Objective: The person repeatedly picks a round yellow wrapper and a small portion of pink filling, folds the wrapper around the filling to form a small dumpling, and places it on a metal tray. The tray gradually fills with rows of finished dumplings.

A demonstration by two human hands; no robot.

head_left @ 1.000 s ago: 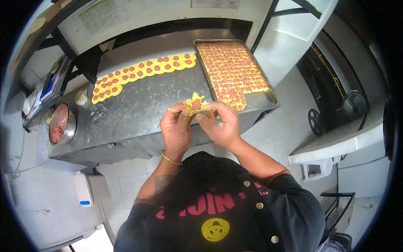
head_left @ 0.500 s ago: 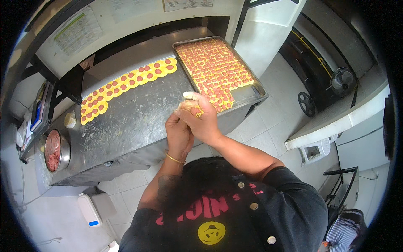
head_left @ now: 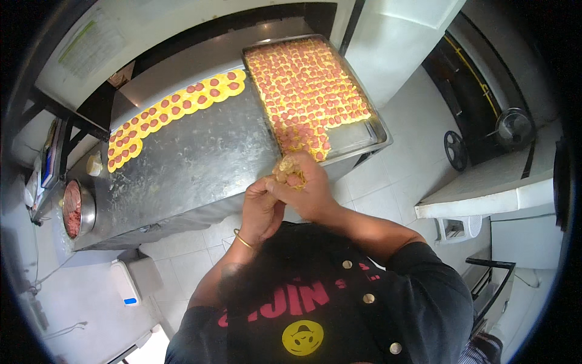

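My right hand [head_left: 315, 193] is curled round a small dumpling [head_left: 295, 180] with a yellow wrapper and pink meat filling, its meat top facing up. My left hand [head_left: 262, 209] is closed, with thumb and fingers pressed against the right hand beside the dumpling; what lies between them is hidden. Both hands are raised at the near edge of the metal table. Just beyond them, a large metal tray [head_left: 357, 144] is packed with rows of similar dumplings. Farther left, round yellow wrappers [head_left: 176, 108] lie overlapping in rows, a ball of pink meat on each.
A steel bowl [head_left: 88, 211] of pink ground meat stands at the table's left end. A small pale lump [head_left: 94, 164] sits beside it. Flour streaks the metal tabletop [head_left: 194, 151]. A white cabinet [head_left: 400, 48] rises behind the tray; a white stool [head_left: 459, 227] stands at right.
Both hands have come slightly nearer to my body, and the dumpling's meat top now shows more plainly. The whole view has shifted a little. Wrappers and tray look unchanged.
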